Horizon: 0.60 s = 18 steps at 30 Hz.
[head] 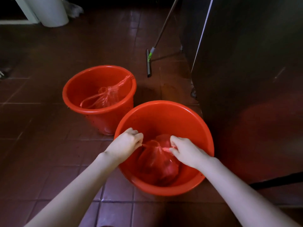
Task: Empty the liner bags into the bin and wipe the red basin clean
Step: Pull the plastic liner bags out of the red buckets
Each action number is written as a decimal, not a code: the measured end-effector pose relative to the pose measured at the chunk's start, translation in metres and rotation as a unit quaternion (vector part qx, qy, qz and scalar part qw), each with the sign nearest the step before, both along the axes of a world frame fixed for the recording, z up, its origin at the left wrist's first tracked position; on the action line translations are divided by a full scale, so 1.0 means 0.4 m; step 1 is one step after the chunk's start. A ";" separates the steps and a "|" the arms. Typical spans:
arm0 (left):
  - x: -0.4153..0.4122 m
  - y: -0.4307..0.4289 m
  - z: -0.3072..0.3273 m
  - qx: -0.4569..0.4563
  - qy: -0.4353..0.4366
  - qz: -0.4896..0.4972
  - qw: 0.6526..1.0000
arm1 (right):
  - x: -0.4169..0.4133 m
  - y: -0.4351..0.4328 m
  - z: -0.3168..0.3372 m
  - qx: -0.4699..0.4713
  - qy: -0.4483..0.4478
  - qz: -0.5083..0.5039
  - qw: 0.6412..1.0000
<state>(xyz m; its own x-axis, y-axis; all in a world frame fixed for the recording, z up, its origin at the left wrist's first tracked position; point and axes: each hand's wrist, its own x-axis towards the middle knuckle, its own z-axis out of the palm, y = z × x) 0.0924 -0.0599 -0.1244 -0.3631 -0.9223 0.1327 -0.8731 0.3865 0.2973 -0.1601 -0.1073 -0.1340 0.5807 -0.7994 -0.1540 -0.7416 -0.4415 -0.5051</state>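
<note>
At the far upper left a white cylindrical container stands on the brown-red tiled floor. To its right and nearer the person, 2 red plastic vessels sit on the floor close together, the edge of one overlapping the other in the view.

The left one is a red bucket, standing upright. Inside it lies a translucent red liner bag, crumpled, with 1 stretched handle reaching up to the bucket's right rim.

Beyond the bucket, a floor squeegee rests with its blade on the tiles and its long handle leaning up and to the right.

The nearer vessel is the red basin, wider than the bucket and upright. A second red liner bag sits in its bottom, bulging and gathered at the top. The left hand reaches over the basin's left rim with curled fingers, pinching a thin strand of the bag's neck. The right hand comes in over the right rim, fingers also curled, pinching the opposite strand, so the neck is stretched between the 2 hands.

Just right of the basin stands a tall stainless-steel cabinet, its dark face showing a red reflection.
</note>
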 end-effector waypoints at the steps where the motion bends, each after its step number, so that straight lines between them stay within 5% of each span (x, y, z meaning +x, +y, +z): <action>1: 0.008 0.011 0.005 -0.001 -0.002 -0.006 1.000 | 0.010 -0.001 -0.002 -0.008 0.005 0.009 1.000; 9: 0.133 0.186 0.021 0.069 0.070 0.011 0.995 | 0.069 -0.032 -0.053 -0.009 0.111 0.028 0.993; 15: 0.101 0.198 0.008 0.029 0.079 0.057 0.995 | 0.141 -0.064 -0.130 0.066 0.268 0.079 0.958; 18: 0.074 0.192 0.000 0.007 0.070 0.036 0.997 | 0.141 -0.079 -0.126 0.030 0.297 0.095 0.950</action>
